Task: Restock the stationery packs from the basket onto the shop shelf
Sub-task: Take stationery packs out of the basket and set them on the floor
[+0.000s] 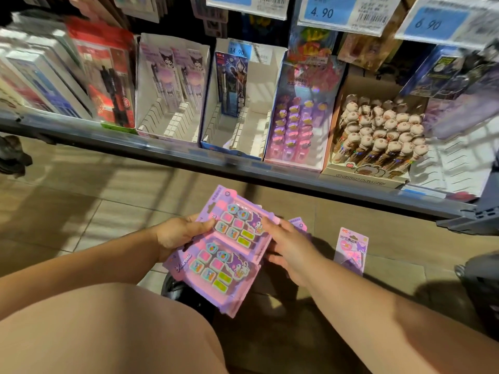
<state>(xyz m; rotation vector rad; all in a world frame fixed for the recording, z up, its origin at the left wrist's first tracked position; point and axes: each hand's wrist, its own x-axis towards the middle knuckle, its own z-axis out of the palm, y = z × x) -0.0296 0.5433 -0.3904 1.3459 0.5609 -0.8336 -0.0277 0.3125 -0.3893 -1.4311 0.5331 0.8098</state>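
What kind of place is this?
Probably a stationery shop aisle: blue price tags hang over a shelf of display boxes, one packed with ball pens.

One wide-angle view, worn on the person's head, faces forward and steeply down. The shop shelf (243, 168) spans the upper frame from 9 through 12 to 3 o'clock, close ahead and tilted down toward 3. The left hand (178, 236) and right hand (289, 247) hold pink stationery packs (229, 255) just below centre, near the lens, above the tiled floor (81, 211).
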